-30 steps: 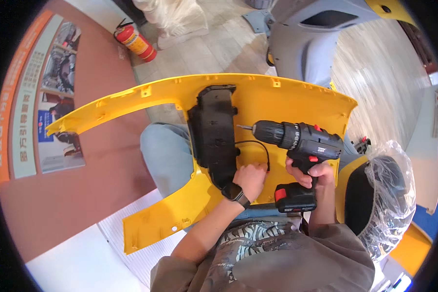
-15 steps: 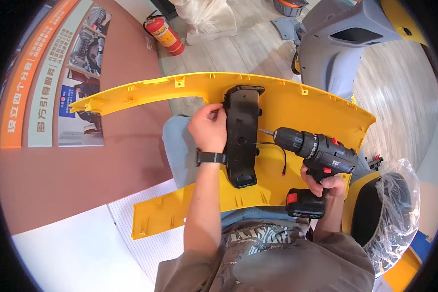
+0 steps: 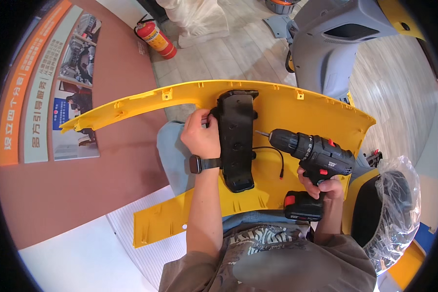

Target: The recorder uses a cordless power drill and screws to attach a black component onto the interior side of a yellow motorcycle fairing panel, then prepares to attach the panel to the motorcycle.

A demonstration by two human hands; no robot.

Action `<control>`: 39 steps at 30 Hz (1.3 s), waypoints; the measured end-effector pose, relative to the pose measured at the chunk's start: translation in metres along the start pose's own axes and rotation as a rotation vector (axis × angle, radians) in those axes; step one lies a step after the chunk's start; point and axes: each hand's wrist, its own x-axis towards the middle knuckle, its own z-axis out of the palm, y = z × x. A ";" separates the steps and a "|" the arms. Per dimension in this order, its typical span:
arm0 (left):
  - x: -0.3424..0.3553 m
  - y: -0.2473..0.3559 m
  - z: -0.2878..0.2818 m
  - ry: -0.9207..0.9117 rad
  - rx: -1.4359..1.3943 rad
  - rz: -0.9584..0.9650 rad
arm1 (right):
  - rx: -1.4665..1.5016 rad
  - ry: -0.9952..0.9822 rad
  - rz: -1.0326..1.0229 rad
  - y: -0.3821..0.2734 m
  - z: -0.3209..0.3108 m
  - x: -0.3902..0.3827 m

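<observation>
A curved yellow plastic panel (image 3: 306, 121) lies inner side up across my lap, with a long black molded part (image 3: 236, 155) upright in the picture on it. My left hand (image 3: 201, 134), watch on the wrist, is curled at this part's upper left edge, fingertips closed on something hidden there. A thin black cable (image 3: 272, 148) runs out to the right from the part. My right hand (image 3: 321, 187) grips a black cordless drill (image 3: 316, 155) with red buttons, its bit pointing left, just right of the black part and apart from it.
A grey-and-yellow scooter body (image 3: 326, 63) stands upper right. A red fire extinguisher (image 3: 155, 39) is by the brown wall board (image 3: 112, 194) at left, near a white wrapped object (image 3: 197, 19). A black seat in clear plastic (image 3: 394, 209) is at my right.
My left hand has moved from the black part's lower right, by the cable, up and over to its upper left edge. The drill stays in my right hand, near the same spot.
</observation>
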 end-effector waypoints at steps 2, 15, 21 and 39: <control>-0.001 0.001 -0.001 0.036 0.027 0.049 | 0.004 -0.010 0.001 0.000 -0.001 0.000; 0.000 0.002 0.008 -0.011 -0.026 0.012 | 0.013 -0.005 -0.022 -0.001 0.000 -0.002; -0.001 -0.003 0.008 -0.049 -0.093 -0.084 | 0.012 0.017 -0.011 0.000 0.000 -0.003; -0.022 -0.011 0.027 0.117 -0.326 -0.284 | -0.093 0.048 0.006 -0.006 0.007 0.002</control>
